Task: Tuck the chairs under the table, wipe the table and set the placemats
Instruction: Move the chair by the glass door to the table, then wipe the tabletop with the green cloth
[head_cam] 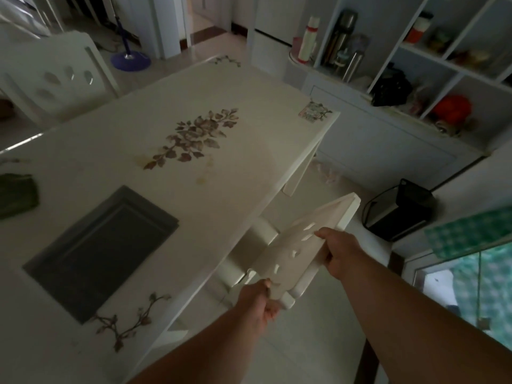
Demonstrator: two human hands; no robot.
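A white table (243,151) with a flower print fills the middle of the view. At its right side stands a white chair (310,239), its seat partly under the table edge. My left hand (256,303) grips the near end of the chair's backrest. My right hand (339,252) grips the backrest's top rail further along. A stack of dark grey placemats (102,248) lies on the near left of the table. A green cloth (16,194) lies at the table's left edge, cut off by the frame. A second white chair (55,79) stands at the far left side.
White shelves (415,59) with flasks, a black bag and a red item line the wall to the right. A black box (401,209) with a cable sits on the floor beside the chair. A blue mop base (130,60) rests on the far floor. A small coaster (311,112) lies at the table's far right corner.
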